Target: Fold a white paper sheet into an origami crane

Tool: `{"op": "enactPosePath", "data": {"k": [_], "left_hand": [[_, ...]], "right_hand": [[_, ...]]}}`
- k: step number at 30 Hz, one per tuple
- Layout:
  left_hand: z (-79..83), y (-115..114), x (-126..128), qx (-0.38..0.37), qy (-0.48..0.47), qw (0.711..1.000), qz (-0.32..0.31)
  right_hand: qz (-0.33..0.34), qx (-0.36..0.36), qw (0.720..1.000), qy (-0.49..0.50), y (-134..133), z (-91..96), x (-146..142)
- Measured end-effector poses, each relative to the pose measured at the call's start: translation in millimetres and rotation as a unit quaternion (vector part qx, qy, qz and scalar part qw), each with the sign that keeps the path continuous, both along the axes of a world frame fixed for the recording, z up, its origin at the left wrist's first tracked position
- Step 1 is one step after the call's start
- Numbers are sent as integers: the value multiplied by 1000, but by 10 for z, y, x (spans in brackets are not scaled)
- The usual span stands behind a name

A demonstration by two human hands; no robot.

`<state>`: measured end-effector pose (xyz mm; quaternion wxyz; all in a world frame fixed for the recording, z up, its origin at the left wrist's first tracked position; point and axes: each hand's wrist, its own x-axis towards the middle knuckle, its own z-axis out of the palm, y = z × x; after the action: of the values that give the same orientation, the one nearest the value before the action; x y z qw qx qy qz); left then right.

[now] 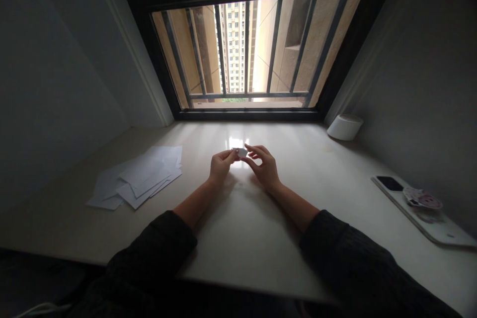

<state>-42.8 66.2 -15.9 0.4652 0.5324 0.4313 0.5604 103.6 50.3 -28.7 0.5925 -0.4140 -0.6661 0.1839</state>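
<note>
A small folded piece of white paper (242,152) is held up over the middle of the white tabletop (238,238). My left hand (222,163) pinches its left end between thumb and fingers. On the other side, my right hand (264,164) has thumb and fingers apart, curved around the paper's right end; the fingertips are close to its edge, and whether they touch it I cannot tell. To the left of my hands lies a loose pile of white paper sheets (143,176).
Beyond the table is a barred window (242,54) in a dark frame. A white rounded container (345,127) stands at the back right. At the right edge lies a phone-like white slab (425,213) with a dark patch and a pinkish figure on it.
</note>
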Motion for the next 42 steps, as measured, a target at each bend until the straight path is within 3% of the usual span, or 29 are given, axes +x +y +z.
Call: {"op": "enactPosePath", "data": {"k": [5, 16, 23, 33, 42], "left_hand": [[39, -42, 16, -12, -10, 1000, -21], [72, -34, -2, -41, -20, 999, -27], [65, -35, 0, -36, -2, 999, -26], [59, -49, 10, -31, 3, 998, -54], [56, -44, 14, -26, 9, 998, -48]], "right_hand": [[-16, 23, 999, -30, -1, -20, 21], [8, -28, 999, 39, -19, 14, 2], [13, -12, 998, 65, -5, 22, 0], [-68, 9, 997, 27, -18, 57, 9], [-54, -26, 998, 37, -12, 54, 5]]}}
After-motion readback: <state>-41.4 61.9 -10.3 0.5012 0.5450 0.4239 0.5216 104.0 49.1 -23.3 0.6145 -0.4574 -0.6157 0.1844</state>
